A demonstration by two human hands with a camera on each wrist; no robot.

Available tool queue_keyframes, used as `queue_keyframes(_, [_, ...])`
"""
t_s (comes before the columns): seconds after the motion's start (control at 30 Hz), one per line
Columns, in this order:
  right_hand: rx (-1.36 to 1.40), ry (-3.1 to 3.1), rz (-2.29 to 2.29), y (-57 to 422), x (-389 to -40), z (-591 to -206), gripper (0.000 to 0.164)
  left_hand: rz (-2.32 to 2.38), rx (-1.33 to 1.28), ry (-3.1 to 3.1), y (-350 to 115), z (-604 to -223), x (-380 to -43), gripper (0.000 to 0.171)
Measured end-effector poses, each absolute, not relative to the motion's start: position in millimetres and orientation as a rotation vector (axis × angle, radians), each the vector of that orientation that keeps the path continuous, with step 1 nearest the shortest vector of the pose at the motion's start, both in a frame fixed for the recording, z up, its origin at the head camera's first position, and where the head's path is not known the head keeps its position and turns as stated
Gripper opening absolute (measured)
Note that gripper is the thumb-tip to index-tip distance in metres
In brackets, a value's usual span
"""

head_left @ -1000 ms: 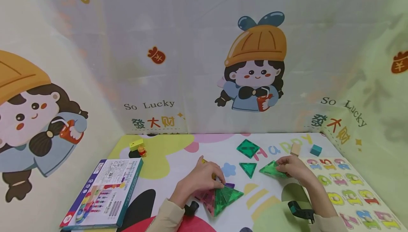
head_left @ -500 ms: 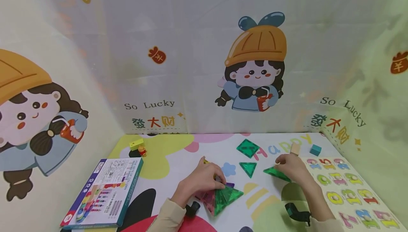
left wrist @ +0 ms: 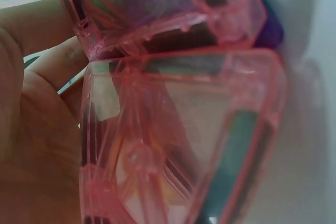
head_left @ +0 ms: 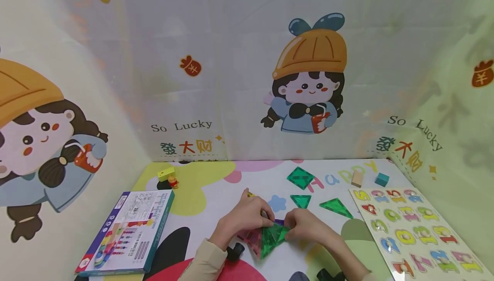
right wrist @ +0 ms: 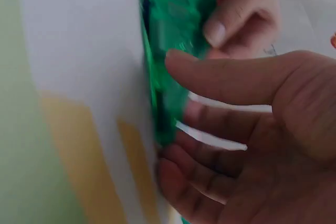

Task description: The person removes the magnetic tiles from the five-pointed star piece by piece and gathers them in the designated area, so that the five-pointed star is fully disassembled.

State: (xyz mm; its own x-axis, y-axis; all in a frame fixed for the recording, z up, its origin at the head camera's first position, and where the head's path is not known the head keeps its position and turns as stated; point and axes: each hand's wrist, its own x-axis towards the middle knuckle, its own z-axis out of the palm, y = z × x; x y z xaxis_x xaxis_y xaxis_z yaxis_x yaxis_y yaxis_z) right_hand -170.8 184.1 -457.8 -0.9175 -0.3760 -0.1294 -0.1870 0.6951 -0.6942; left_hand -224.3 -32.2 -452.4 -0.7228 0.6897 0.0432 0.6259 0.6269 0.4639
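Note:
Near the front middle of the table, a built shape of translucent magnetic tiles (head_left: pixel 272 239) stands, pink on the left and green on the right, with some purple behind. My left hand (head_left: pixel 247 217) curls over its top and grips it; pink tiles (left wrist: pixel 157 103) fill the left wrist view beside the palm. From the right, my right hand (head_left: pixel 307 226) pinches the green side, thumb and fingers meeting the green tile (right wrist: pixel 173 19) in the right wrist view. Loose green tiles lie beyond: a triangle (head_left: pixel 300 200), a long triangle (head_left: pixel 336 207) and a square (head_left: pixel 300 178).
A boxed toy set (head_left: pixel 127 231) lies at left, with a yellow block (head_left: pixel 166 173) and a small figurine (head_left: pixel 173 182) behind it. A number puzzle board (head_left: pixel 418 229) covers the right side. A wooden block (head_left: pixel 357 179) and a blue cube (head_left: pixel 382 179) sit at the back right.
My right hand has let go of the long green triangle, which lies flat on the table, and has come left to the built shape. My left hand has stayed on the shape.

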Motion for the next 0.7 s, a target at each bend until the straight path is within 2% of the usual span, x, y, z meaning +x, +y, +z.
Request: queue_keyframes(0.7, [-0.510, 2.306, -1.409, 194, -180, -468, 0.019, 0.682, 1.161, 2.652, -36, -453, -227, 0.004])
